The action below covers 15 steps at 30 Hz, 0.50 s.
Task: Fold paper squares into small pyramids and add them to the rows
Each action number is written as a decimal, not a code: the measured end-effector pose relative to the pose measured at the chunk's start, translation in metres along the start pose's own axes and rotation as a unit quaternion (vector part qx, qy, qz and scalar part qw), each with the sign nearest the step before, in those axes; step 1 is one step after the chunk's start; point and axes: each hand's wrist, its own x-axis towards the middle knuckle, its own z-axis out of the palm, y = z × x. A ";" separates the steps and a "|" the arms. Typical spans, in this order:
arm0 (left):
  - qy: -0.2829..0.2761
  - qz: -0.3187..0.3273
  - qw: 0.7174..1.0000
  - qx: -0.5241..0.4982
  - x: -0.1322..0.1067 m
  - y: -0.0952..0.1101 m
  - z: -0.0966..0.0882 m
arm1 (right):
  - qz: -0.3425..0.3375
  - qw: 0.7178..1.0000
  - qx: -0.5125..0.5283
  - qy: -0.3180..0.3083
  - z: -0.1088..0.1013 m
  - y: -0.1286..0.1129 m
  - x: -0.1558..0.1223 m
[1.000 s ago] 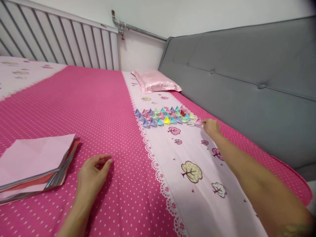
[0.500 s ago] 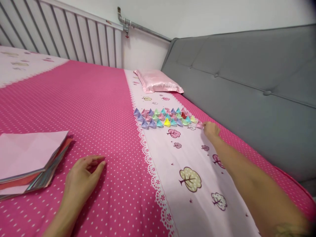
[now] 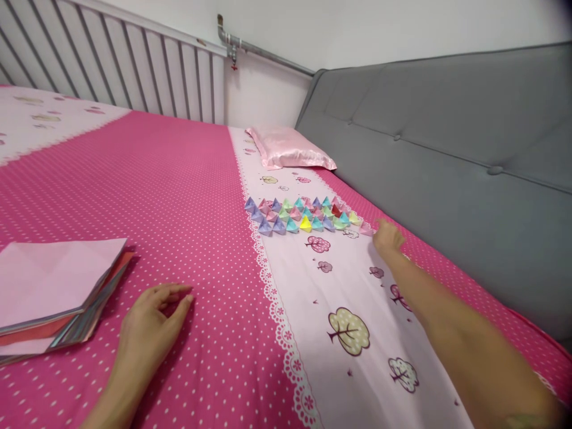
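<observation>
My left hand point(image 3: 154, 319) rests on the pink dotted bedspread, holding nothing, its thumb a little apart from the loosely curved fingers. My right hand point(image 3: 388, 236) reaches far out beside the right end of the folded paper boats. Its fingers look parted and free, just right of a pink paper boat point(image 3: 365, 229). Several small boats in purple, green, blue and pink stand close together in rows across the white printed band. Among them are a bright yellow boat point(image 3: 305, 224) and a red boat point(image 3: 336, 210).
A stack of coloured paper sheets point(image 3: 58, 280) lies left of my left hand, a pink sheet on top. Behind the boats is a shiny pink pillow point(image 3: 292, 149). A grey padded headboard point(image 3: 438, 125) runs along the right, a white radiator point(image 3: 134, 65) along the back.
My right hand has come off the pink boat at the row's end and moved slightly right. My left hand keeps its pose. The whole view has shifted a little.
</observation>
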 end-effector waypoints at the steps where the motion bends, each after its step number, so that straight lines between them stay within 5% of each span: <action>1: -0.014 0.006 1.000 -0.008 0.000 -0.001 0.000 | 0.001 1.000 0.008 0.018 -0.002 -0.003 -0.004; 7: -0.013 0.033 0.999 0.000 -0.002 0.003 -0.001 | -0.040 0.979 0.154 0.125 -0.022 -0.046 -0.033; 11: 0.001 0.050 0.999 0.007 -0.008 0.012 -0.002 | -0.138 0.950 0.242 0.140 -0.041 -0.095 -0.072; 15: 0.008 0.049 0.999 0.018 -0.017 0.019 -0.004 | -0.275 0.893 0.348 0.080 -0.065 -0.152 -0.132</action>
